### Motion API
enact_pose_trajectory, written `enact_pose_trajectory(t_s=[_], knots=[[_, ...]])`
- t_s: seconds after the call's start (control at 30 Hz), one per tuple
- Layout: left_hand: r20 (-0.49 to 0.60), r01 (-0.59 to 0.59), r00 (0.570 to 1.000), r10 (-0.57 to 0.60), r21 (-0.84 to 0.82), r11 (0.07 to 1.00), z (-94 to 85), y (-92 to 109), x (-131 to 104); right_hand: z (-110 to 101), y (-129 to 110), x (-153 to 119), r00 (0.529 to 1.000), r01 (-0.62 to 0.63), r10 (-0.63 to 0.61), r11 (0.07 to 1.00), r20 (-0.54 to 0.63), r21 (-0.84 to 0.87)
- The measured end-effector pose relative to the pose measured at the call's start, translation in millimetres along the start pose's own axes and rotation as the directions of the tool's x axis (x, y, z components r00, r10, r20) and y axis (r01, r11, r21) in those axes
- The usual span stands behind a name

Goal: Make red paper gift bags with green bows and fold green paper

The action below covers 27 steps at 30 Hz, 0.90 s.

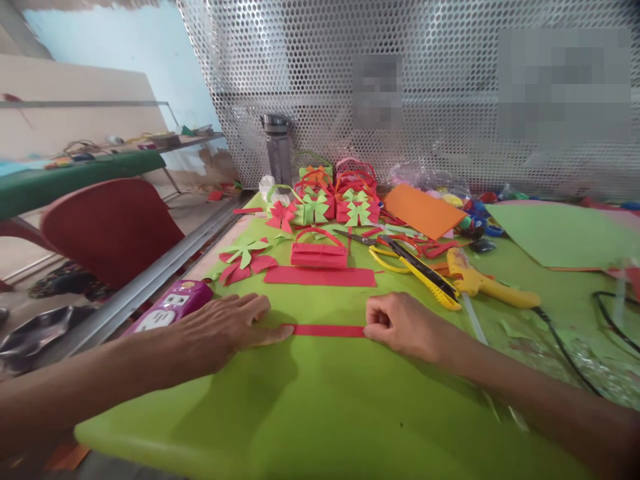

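Observation:
A narrow red strip [327, 331] lies flat on the green table [310, 413], stretched between my two hands. My left hand [235, 328] is at its left end, thumb extended onto the strip and fingers curled. At the right end, my right hand [397, 323] has its fingers pressed together on the strip. Beyond it lies a wider red strip [320, 277], and behind that stands a small red paper bag [319, 255] with a curved handle. Red and green bow-shaped cutouts [245, 252] are at the left.
A yellow cutter [425, 273], dark-bladed scissors [357, 237] and a yellow glue gun [490, 283] with a cord lie at the right. Finished small bags [357, 207], a bottle [278, 150] and orange paper [424, 210] are at the back. A purple packet [175, 305] is at the left.

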<state>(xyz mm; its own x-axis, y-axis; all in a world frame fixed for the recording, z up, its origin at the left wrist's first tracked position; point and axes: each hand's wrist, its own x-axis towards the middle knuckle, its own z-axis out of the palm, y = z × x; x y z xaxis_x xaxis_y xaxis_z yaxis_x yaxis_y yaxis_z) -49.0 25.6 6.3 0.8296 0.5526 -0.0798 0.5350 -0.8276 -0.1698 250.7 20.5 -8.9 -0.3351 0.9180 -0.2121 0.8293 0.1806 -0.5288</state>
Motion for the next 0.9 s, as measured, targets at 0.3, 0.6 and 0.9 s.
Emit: enact_pose_trajectory(t_s=[0.3,0.6,0.9], knots=[[-0.033,-0.044,0.998,0.051,0.189,0.981,5.6,3,4,4,-5,-8,0.998,0.002,-0.005,0.999,-0.056,-0.04],[0.0,-0.019,1.0,0.019,0.174,0.985,-9.5,5,23,24,-18,-29,0.99,0.105,-0.139,0.859,-0.032,-0.501],[0.147,0.186,0.966,-0.21,0.163,0.969,-36.3,48,51,36,-18,-38,0.948,0.258,-0.312,0.664,0.054,-0.701]])
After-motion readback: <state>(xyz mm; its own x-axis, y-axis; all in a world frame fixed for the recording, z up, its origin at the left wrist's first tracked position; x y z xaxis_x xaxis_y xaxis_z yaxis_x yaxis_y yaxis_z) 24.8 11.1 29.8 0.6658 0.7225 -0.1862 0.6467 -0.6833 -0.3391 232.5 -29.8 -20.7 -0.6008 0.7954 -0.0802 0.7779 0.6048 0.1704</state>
